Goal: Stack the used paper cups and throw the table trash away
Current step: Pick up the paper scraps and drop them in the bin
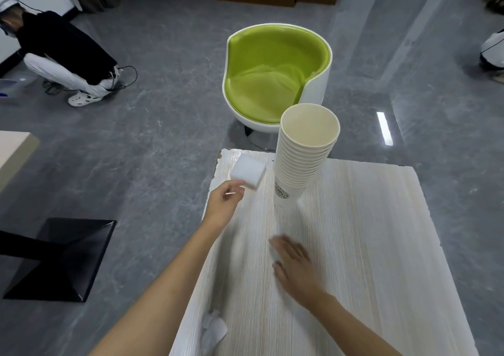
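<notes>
At the far side of the surface (368,246) stands the stack of paper cups (300,164), likely light and tippy, best gripped low; both hands hold nothing, left hand (225,203) loosely curled by a foam block (247,171), right hand (296,265) flat.

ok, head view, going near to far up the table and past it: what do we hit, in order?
crumpled tissue → right hand → left hand → white foam block → green chair. Cup stack left out: its base sits about level with the left hand.
</notes>
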The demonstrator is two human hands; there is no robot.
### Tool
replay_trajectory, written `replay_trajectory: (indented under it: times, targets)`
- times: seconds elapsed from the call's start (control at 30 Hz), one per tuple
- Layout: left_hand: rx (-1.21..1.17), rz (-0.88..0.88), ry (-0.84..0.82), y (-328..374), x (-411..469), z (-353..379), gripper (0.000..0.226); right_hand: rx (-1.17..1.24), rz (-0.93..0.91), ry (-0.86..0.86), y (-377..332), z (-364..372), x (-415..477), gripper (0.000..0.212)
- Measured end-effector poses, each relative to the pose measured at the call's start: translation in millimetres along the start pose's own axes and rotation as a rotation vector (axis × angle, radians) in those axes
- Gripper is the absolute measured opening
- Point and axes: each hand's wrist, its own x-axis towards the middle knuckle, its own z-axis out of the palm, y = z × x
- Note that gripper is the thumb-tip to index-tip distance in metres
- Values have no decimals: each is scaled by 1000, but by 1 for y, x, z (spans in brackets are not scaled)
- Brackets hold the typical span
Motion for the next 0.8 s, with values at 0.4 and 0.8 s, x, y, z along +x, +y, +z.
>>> replay_trajectory:
  times: [0.4,0.8]
  targets:
    - [125,76,35,-23,54,13,28,-183,-14,16,9,15,25,50]
    - [451,49,201,-31,99,36,52,-230,-73,74,15,22,26,53]
